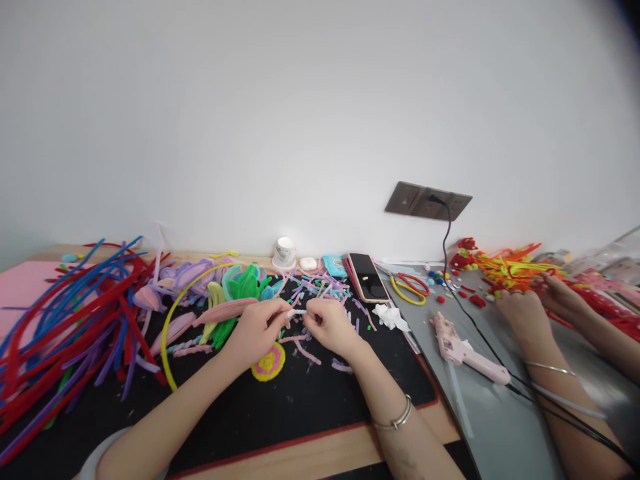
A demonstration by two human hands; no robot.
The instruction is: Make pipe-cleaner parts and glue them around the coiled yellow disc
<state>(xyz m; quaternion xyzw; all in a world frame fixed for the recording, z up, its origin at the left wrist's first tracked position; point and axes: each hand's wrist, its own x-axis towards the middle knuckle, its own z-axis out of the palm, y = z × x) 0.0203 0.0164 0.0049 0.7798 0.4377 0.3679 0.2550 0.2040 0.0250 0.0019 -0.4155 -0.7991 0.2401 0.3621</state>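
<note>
Between my two hands stretches a short white pipe cleaner [298,311]. My left hand [260,327] pinches one end of it, and my right hand [327,323] is closed around the other. Just below my left fingers lies a yellow and pink pipe cleaner disc [269,362] on the black mat [300,413]. A pink petal shape [227,311] is beside my left hand, with green leaf shapes [246,283] behind it. Short pastel pipe cleaner pieces [320,288] are scattered behind and under my hands.
Long red, blue and purple pipe cleaners [95,320] spread across the left. A paper cup [285,252], a phone [367,277] and orange-yellow scissors [411,288] stand or lie behind. At right are a pink glue gun [467,353], its cord, and another person's hands [525,313].
</note>
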